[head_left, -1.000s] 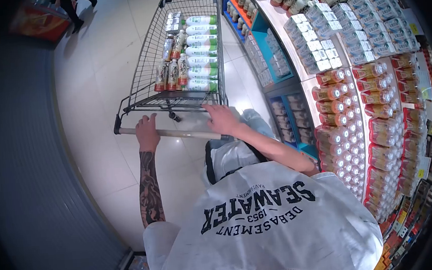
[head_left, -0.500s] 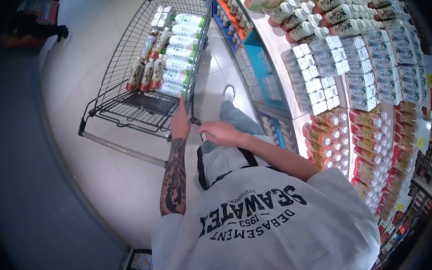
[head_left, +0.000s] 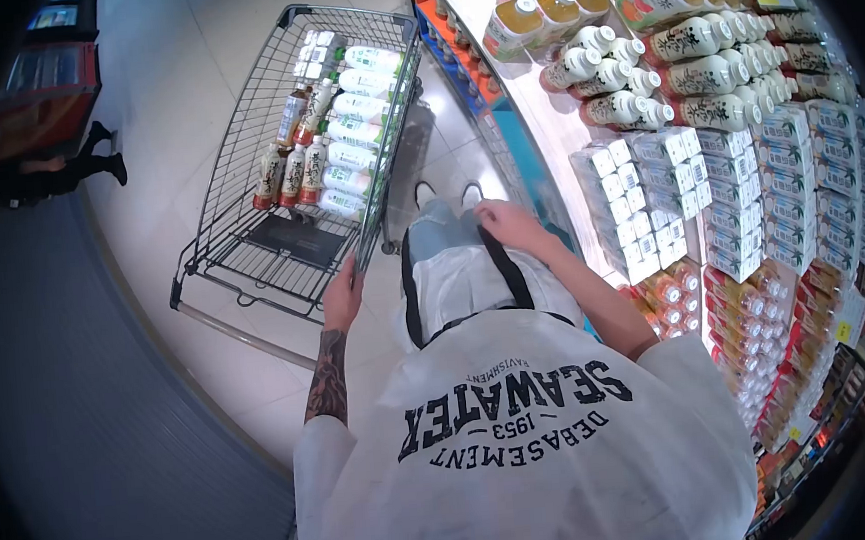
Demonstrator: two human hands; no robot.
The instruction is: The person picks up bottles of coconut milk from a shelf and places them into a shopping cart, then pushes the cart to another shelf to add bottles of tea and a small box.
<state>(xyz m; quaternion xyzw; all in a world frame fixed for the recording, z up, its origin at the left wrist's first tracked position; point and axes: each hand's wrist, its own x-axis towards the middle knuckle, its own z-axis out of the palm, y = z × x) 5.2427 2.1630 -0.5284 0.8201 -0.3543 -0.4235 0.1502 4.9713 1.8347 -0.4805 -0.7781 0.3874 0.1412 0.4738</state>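
Note:
My left hand (head_left: pixel 343 291) is closed round the near right corner of the wire shopping cart (head_left: pixel 203 176). Inside the cart, several white bottles with green marks (head_left: pixel 351 132) lie in a row along its right side. Brown-and-white drink bottles (head_left: pixel 289 176) stand or lean beside them, and small white packs (head_left: pixel 319 53) sit at the far end. A dark flat panel (head_left: pixel 295 239) lies at the cart's handle end. My right hand (head_left: pixel 510 226) hangs in front of my thighs, away from the shelf. Its fingers are curled, and I see nothing in them.
A stepped display on the right carries white drink bottles (head_left: pixel 708 80), large tea bottles (head_left: pixel 524 25), stacked white cartons (head_left: pixel 637 211) and orange-capped bottles (head_left: pixel 670 298). A grey ribbed surface (head_left: pixel 90 394) runs along the left. A person's dark-clothed legs (head_left: pixel 75 173) are at the upper left.
The cart sits slightly lower in view, its handle bar partly cut by my arm. My left hand has drawn back along its side. My right hand has moved right and up, apart from the cart.

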